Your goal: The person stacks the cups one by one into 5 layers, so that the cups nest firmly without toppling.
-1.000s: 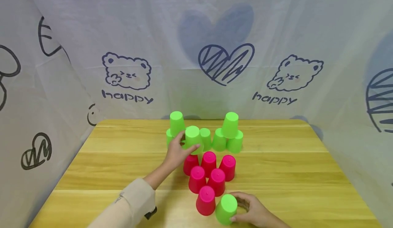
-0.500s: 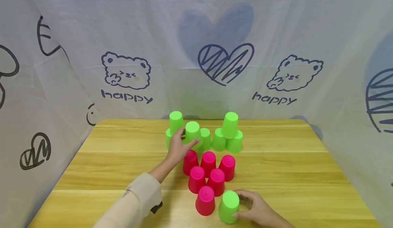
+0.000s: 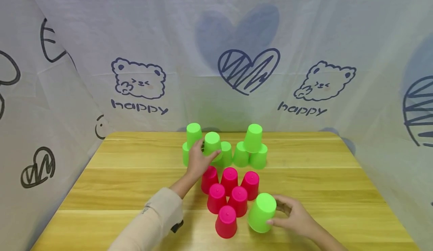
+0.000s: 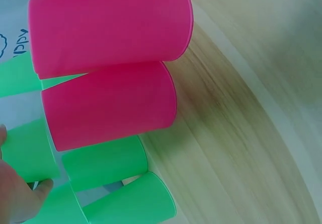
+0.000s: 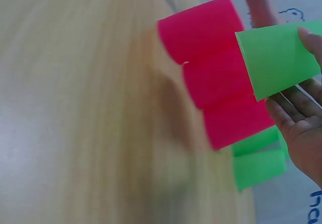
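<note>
A green cup [image 3: 212, 142] sits between the thumb and fingers of a person's left hand [image 3: 197, 161], which spread only as wide as its sides; whether its rim touches the cups beneath cannot be told. A second green cup [image 3: 261, 214], mouth down and tipped slightly, is held off the table by the right hand [image 3: 295, 218], thumb on the near side, fingers along the far side, parted by the cup's width.

Just left of the right fingers' cup, six red cups [image 3: 226, 221] stand mouth down in a triangle, its single-cup point nearest the person and its row of three just below the left fingers. Close beyond those fingers, to the left, a top cup [image 3: 194, 132] rides above a partly hidden lower cup [image 3: 185, 155]; just right of them stands another green cup [image 3: 226, 154], and farther right a three-cup pyramid [image 3: 253, 139].

Behind the left fingers runs a pale sleeve [image 3: 162, 211]. Under both hands lies the wooden table [image 3: 321, 191]; beyond the fingers hangs a sheet [image 3: 203, 104] printed with bears, hearts and "happy."
</note>
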`<action>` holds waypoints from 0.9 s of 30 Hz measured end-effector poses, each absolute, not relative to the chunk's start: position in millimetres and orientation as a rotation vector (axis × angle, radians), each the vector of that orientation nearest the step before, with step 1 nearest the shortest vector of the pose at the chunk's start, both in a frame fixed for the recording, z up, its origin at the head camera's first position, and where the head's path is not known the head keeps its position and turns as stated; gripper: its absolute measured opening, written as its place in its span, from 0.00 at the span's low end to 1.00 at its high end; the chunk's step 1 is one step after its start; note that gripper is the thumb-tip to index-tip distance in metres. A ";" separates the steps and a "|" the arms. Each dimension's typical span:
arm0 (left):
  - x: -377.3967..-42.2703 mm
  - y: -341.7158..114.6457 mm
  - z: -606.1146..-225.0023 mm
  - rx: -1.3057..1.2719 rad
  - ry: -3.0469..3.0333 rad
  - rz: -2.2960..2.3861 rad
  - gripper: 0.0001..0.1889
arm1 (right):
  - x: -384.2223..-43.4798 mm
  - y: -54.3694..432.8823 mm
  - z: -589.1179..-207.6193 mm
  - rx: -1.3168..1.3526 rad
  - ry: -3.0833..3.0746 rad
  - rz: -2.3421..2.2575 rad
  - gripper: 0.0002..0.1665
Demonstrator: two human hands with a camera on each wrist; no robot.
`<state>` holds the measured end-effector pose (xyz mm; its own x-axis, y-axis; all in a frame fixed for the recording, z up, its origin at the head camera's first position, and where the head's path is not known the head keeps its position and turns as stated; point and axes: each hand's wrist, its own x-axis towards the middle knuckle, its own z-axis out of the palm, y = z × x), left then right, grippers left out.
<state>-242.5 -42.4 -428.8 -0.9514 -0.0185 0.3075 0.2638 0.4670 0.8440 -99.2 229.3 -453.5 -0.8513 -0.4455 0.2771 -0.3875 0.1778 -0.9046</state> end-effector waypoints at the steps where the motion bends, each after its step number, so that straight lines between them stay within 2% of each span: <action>1: -243.4 -42.1 -429.0 -0.197 -2.441 -1.479 0.33 | -99.8 229.6 -450.8 -0.859 2.379 -1.803 0.28; 9: -246.7 -38.1 -427.0 -0.109 -2.448 -1.479 0.33 | -105.6 225.1 -431.4 -0.983 2.397 -1.864 0.30; 18: -251.6 -31.5 -427.3 -0.067 -2.433 -1.490 0.33 | -117.9 214.9 -416.0 -0.860 2.478 -1.856 0.27; 27: -256.3 -24.8 -428.2 -0.034 -2.414 -1.489 0.31 | -127.0 203.4 -419.4 -0.719 2.516 -1.936 0.28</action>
<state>-256.3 -24.8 -428.2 -0.9536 -0.1374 0.2680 0.1777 0.4616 0.8691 -127.0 203.4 -419.4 -0.8964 -0.2729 0.3494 -0.4077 0.1978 -0.8915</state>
